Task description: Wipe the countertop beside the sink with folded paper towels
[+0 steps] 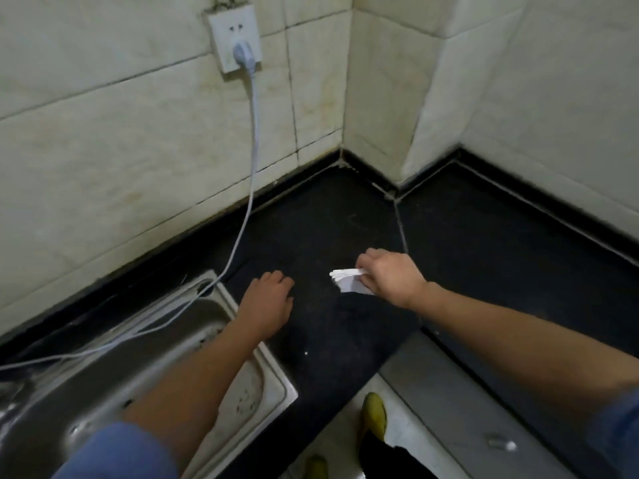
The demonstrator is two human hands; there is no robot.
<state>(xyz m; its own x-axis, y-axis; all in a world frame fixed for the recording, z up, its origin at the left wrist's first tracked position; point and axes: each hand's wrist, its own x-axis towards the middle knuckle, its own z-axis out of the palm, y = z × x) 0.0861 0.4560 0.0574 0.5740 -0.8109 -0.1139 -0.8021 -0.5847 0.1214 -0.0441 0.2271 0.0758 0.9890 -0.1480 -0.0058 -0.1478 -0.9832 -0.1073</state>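
bare countertop (466, 236) ahead, walls (138, 133) behind; cord (254, 133) over sink (221, 299)

A single wide-angle camera sits on the person's head, looking forward and steeply down into the inner corner of the dark table (466, 243). It is close: both forearms (193, 382) reach in from the bottom edge. The steel sink (145, 357) fills the lower left, tiled walls (121, 140) with a socket (235, 38) span the top, and the floor (345, 440) shows below the table's front edge.
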